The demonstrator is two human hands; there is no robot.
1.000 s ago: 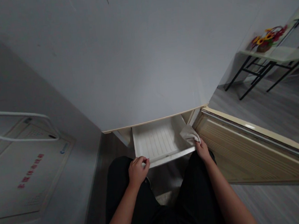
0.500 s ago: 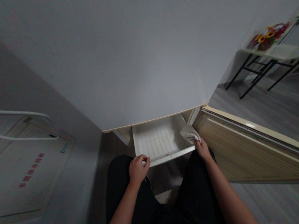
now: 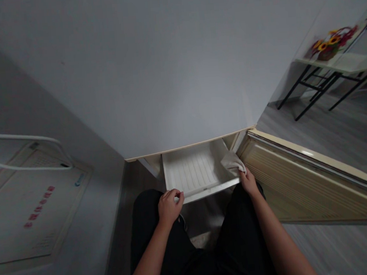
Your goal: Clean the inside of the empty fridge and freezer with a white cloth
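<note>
A white drawer with a ribbed floor is pulled out from a cabinet, between my knees. My left hand grips the front left corner of the drawer, its fingers curled over the rim. At the front right corner, my right hand is closed on a pale cloth. Part of that cloth lies inside the drawer against the right wall. My right fingertips are partly hidden by the cloth's folds.
To the right stands an open cabinet door with a ribbed inner panel. A white cable hangs by the left wall, before a panel with red lettering. Farther off, a table bears a basket of flowers.
</note>
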